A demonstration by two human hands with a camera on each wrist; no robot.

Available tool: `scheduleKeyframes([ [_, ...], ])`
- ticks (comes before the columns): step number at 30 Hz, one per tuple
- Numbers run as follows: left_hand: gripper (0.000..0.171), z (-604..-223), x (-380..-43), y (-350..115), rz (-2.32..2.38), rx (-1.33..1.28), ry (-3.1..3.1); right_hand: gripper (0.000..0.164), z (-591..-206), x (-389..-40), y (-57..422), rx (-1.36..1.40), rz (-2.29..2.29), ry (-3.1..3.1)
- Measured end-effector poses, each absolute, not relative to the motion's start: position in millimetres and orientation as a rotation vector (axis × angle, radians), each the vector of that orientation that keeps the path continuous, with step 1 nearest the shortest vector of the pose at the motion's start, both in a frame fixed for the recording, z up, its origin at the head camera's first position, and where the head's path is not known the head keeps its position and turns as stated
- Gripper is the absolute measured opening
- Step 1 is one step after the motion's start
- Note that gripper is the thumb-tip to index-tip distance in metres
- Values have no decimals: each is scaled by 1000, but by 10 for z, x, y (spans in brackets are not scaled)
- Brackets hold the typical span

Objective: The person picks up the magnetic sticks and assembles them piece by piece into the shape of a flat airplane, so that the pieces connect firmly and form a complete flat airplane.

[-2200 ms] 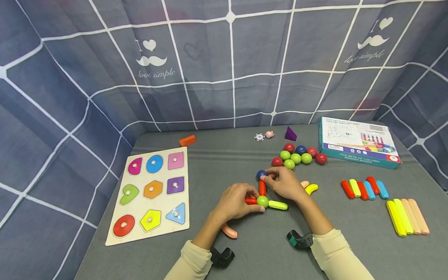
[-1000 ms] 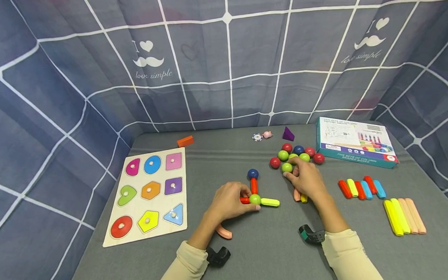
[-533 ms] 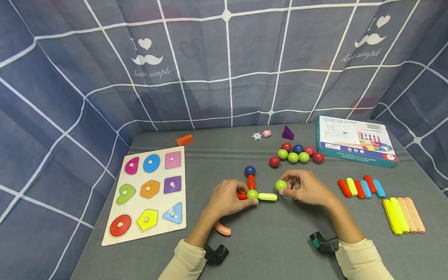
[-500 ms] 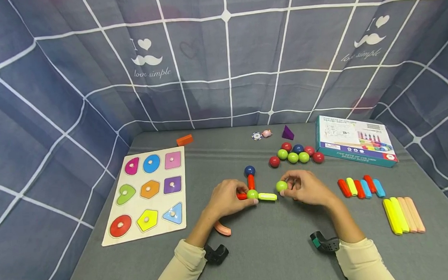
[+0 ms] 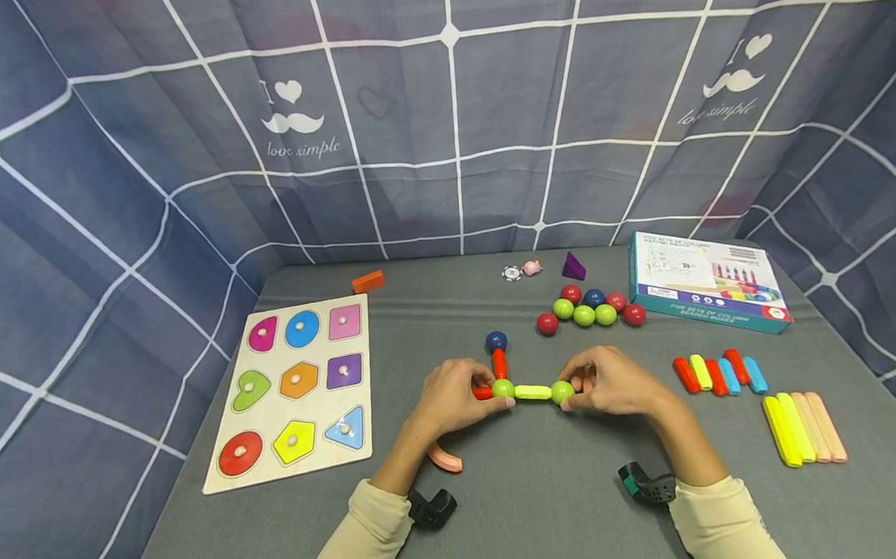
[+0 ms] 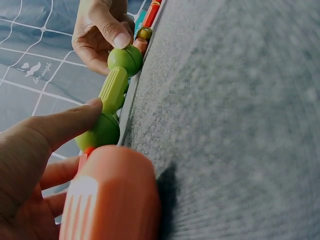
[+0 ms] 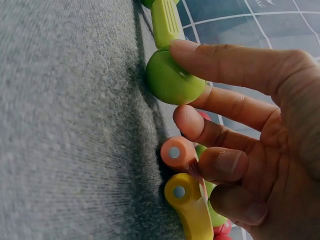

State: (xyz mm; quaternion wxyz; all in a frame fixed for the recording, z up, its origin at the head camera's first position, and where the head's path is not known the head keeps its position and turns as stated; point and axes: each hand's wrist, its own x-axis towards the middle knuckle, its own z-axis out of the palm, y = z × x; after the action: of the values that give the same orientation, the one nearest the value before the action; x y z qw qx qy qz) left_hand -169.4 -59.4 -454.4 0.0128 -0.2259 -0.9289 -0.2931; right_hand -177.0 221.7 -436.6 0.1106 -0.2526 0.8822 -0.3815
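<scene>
My left hand (image 5: 456, 396) holds a green ball (image 5: 503, 389) between thumb and fingers. From this ball a red rod (image 5: 500, 364) runs back to a blue ball (image 5: 496, 342); another red rod (image 5: 482, 392) lies partly under the left fingers. A ridged yellow-green rod (image 5: 533, 392) spans from it to a second green ball (image 5: 561, 392), which my right hand (image 5: 610, 381) pinches by thumb and index finger. In the right wrist view this ball (image 7: 175, 77) meets the rod's end. Beside the right fingers lie peach (image 7: 177, 152) and yellow (image 7: 190, 205) curved rods with silver discs in their ends.
A peach curved rod (image 5: 444, 458) lies by the left wrist. Behind the hands are several loose balls (image 5: 584, 315) and a teal-edged box (image 5: 707, 281). Short rods (image 5: 717, 375) and long rods (image 5: 803, 429) lie right; a shape puzzle board (image 5: 291, 395) lies left.
My right hand let go of the blue ball, took a green ball from the cluster and brought it to the yellow-green rod's free end. My left hand kept its hold on the middle green ball.
</scene>
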Motion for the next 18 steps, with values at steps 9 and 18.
scheduleKeyframes([
  [9,40,-4541,-1688,-603,-883,-742,-2934,25,-4371,-1761,2230,-740,-1121,2613],
  [18,39,-4510,-1667,-602,-871,-747,-2957,23,-4285,-1775,2536,-548,-1180,2760],
])
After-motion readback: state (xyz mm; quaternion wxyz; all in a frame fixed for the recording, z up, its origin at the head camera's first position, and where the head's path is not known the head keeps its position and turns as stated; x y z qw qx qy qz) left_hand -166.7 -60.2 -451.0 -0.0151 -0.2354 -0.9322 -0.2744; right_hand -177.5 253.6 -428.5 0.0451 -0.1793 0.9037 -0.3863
